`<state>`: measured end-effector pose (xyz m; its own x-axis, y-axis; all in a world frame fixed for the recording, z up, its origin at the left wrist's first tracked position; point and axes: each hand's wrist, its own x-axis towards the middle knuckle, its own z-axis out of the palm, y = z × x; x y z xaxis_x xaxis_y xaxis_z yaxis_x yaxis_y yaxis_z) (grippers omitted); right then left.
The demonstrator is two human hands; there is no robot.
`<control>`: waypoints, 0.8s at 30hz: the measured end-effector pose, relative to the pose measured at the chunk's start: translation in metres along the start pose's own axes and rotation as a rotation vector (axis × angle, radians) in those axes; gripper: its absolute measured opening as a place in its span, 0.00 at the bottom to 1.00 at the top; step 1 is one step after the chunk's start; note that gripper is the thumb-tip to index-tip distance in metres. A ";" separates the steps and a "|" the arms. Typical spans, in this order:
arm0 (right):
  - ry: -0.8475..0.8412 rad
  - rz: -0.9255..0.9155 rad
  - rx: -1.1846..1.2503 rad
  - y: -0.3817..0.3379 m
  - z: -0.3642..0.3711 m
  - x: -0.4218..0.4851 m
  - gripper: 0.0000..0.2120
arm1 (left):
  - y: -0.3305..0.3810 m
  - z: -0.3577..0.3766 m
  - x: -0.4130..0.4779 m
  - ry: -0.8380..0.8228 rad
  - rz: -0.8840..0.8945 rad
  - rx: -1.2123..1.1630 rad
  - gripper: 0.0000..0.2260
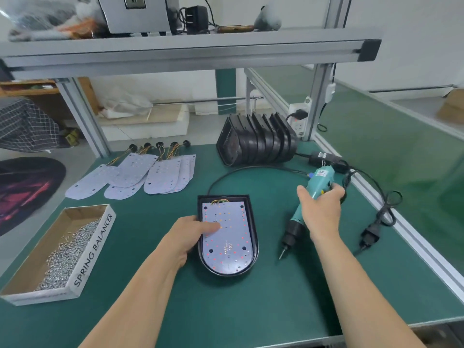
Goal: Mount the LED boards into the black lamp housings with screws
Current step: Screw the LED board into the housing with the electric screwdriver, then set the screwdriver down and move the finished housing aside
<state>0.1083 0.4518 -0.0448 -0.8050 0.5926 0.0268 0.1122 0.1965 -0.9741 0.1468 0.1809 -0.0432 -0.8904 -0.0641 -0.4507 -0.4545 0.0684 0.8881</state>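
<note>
Two markings read: "SPRING BALANCER" on the screw box (93,249), "12V" on the LED board (231,237) seated in the black lamp housing (254,229). Left grip (190,237) presses flat on that board; right grip (321,209), beside the housing, clamps a teal screwdriver (292,228).

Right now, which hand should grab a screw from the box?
Probably the left. The left hand only touches the LED board and is nearest the cardboard box of screws. The right hand grips the electric screwdriver, across the black lamp housing from the box.
</note>
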 end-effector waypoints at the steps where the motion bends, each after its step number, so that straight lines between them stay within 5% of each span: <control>1: 0.000 -0.009 -0.076 0.005 0.001 0.000 0.32 | 0.000 0.000 0.000 0.000 0.004 0.001 0.05; 5: 0.057 -0.064 -0.415 0.009 0.003 -0.004 0.39 | -0.001 0.000 0.001 -0.003 0.016 -0.007 0.05; 8: 0.145 -0.330 -0.720 0.006 0.002 0.004 0.40 | -0.005 0.000 0.004 0.010 0.035 -0.026 0.05; 12: -0.100 -0.449 -0.871 -0.014 0.024 0.038 0.26 | -0.007 0.000 0.009 0.014 0.042 -0.027 0.06; 17: -0.390 -0.306 -0.934 -0.027 0.057 0.083 0.36 | -0.007 0.000 0.011 0.024 0.045 -0.040 0.06; 24: -0.513 -0.392 -1.148 -0.015 0.069 0.070 0.20 | -0.012 0.004 0.018 0.112 0.052 -0.059 0.05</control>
<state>0.0096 0.4365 -0.0442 -0.9967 0.0331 -0.0735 0.0453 0.9842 -0.1711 0.1357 0.1826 -0.0626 -0.9025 -0.1731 -0.3943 -0.4028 0.0156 0.9152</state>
